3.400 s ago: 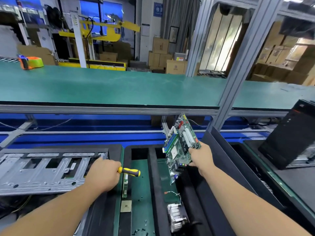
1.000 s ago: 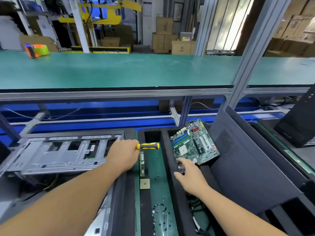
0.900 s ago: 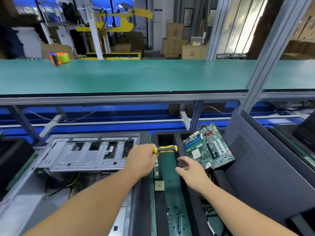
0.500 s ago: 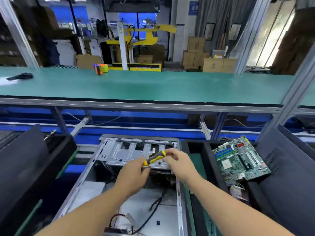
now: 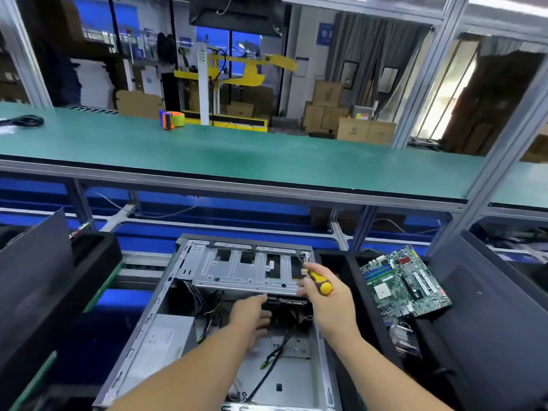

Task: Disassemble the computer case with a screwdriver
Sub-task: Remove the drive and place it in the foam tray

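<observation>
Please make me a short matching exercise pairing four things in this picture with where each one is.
Things:
1. screwdriver
2. motherboard
3. tape dispenser
4. left hand

Places:
A. on the green bench at the back
B. reaching into the open case
C. gripped in the right hand
D. propped in the black tray right of the case

Pairs: 1-C, 2-D, 3-A, 4-B

screwdriver in right hand; left hand inside case

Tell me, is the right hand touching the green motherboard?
Apart. The head view shows black foam tray wall between the right hand, gripping the yellow-and-black screwdriver, and the motherboard.
</observation>
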